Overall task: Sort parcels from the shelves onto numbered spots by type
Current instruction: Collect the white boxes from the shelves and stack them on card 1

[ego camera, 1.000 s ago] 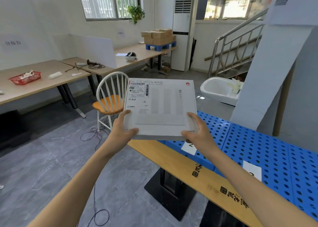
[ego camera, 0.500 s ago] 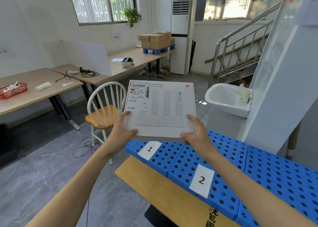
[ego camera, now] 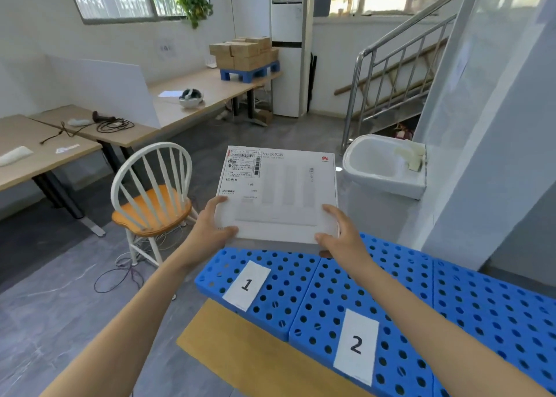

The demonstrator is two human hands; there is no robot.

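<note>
Over the far edge of the blue pallet (ego camera: pixel 301 279) on the table (ego camera: pixel 249 357), the left grip (ego camera: pixel 210 228) and right grip (ego camera: pixel 340 231) are clasping the flat white parcel (ego camera: pixel 278 195) by its near corners, holding it level; label 1 (ego camera: pixel 246 285) is sitting just nearer the person, label 2 (ego camera: pixel 356 345) further right.

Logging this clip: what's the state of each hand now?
Left hand: holds the box, near left corner.
Right hand: holds the box, near right corner.

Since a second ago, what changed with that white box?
The white parcel box was carried to the far edge of the blue pallet; label 1 and label 2 came fully into view. Unchanged: left hand and right hand grip its near corners.
</note>
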